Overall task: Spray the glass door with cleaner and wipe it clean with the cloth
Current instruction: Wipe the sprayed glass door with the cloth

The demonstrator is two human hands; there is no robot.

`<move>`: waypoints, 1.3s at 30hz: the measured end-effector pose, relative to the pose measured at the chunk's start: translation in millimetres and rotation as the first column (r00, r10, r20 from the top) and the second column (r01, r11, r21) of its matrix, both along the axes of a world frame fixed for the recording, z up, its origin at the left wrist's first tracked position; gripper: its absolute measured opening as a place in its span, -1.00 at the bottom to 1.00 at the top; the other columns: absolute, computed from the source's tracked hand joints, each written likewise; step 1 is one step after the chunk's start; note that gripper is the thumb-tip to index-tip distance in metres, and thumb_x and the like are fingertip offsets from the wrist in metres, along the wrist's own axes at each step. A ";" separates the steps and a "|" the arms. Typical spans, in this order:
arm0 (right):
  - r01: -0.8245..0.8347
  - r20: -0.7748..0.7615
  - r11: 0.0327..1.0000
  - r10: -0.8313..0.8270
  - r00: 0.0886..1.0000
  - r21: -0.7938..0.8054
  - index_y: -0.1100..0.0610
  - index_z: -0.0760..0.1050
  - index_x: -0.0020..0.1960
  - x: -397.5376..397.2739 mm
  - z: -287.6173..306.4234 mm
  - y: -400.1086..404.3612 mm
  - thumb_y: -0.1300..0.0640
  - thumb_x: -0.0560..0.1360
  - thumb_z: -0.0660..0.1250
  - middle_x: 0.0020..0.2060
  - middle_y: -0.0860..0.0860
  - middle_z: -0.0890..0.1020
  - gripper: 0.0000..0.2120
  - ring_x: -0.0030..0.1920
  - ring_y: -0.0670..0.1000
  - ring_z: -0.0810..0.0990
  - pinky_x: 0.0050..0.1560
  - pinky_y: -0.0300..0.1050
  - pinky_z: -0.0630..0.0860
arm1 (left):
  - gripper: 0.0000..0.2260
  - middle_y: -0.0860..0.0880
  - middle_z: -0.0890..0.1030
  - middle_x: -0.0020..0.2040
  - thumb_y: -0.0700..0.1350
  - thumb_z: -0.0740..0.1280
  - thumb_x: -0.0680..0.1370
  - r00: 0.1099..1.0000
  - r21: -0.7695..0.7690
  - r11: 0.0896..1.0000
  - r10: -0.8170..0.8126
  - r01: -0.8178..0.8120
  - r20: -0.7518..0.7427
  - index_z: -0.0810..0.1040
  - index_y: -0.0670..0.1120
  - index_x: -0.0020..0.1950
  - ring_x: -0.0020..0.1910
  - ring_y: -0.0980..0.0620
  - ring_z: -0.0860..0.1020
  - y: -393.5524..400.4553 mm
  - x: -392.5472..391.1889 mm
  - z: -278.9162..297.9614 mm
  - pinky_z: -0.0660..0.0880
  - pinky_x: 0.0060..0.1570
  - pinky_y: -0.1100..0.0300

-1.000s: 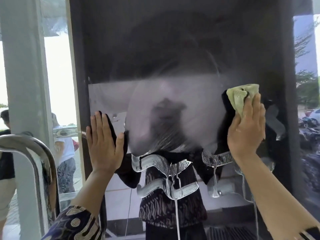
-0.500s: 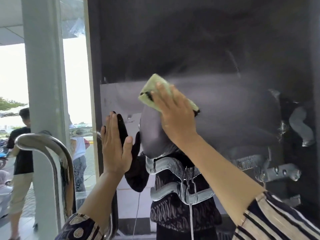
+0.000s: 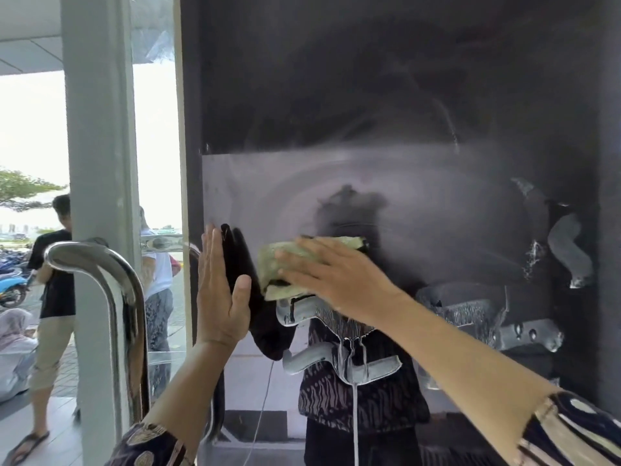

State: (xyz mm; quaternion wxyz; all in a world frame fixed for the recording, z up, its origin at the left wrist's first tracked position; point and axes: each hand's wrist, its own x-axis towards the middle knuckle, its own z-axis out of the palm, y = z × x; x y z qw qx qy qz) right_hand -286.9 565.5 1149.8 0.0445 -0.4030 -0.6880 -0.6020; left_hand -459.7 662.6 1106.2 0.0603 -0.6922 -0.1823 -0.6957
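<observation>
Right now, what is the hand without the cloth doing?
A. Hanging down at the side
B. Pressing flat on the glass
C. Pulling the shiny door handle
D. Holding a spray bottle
B. The left hand lies flat with straight fingers against the glass door, next to the right hand, which presses the cloth to the glass; no bottle is in view, and the door handle is untouched.

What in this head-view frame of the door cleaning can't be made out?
- Cleaner bottle: none in view.
- Folded pale green cloth: middle hidden under the flat right hand.
- Tall glass door: top and bottom edges cut off by the frame.
- Curved chrome door handle: lower end cut off.
- Left hand: palm faces the glass, unseen.
</observation>
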 end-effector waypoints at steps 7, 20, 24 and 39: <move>0.005 -0.552 0.894 0.273 0.788 0.449 0.20 0.42 0.29 6.0 58.1 9.0 0.37 0.37 0.35 0.29 0.18 0.47 -0.50 0.25 0.29 0.44 0.17 0.15 0.43 | -0.36 -0.12 0.12 0.47 0.29 -0.12 0.54 0.999 -0.017 1.000 0.005 -0.004 0.047 0.04 -0.15 0.44 0.47 -0.04 0.08 -2.6 -14.7 10.5 0.04 0.43 0.05; -0.108 -0.382 0.982 0.160 0.910 0.155 0.08 0.09 0.45 -98.8 126.1 68.5 0.27 0.51 -0.14 0.49 0.02 0.07 -0.49 0.45 0.15 0.02 0.39 -0.01 -0.05 | -0.32 -0.17 0.09 0.48 0.30 -0.18 0.53 0.988 0.073 0.997 -0.037 0.027 0.147 -0.03 -0.17 0.45 0.37 -0.38 0.18 -2.5 -11.5 56.9 0.15 0.37 -0.18; -0.131 -0.213 0.986 0.150 0.965 0.101 0.01 0.11 0.44 -109.0 106.2 70.2 0.22 0.56 0.07 0.48 -0.07 0.11 -0.53 0.44 0.09 0.09 0.40 -0.06 0.06 | -0.23 -0.12 0.05 0.44 0.29 -0.20 0.53 0.969 0.139 0.990 -0.025 -0.010 0.247 0.01 -0.35 0.43 0.46 0.02 0.03 -4.2 -12.9 58.0 -0.02 0.43 0.22; -0.046 0.124 0.989 0.063 0.990 -0.140 -0.07 0.28 0.38 -30.9 -23.3 20.3 0.16 0.51 0.11 0.40 -0.18 0.31 -0.55 0.39 -0.01 0.28 0.38 -0.10 0.19 | -0.22 -0.11 0.14 0.43 0.33 -0.22 0.51 0.976 -0.012 0.990 0.141 -0.141 0.163 0.11 -0.27 0.43 0.45 -0.14 0.09 -12.7 -31.1 29.9 -0.01 0.40 0.30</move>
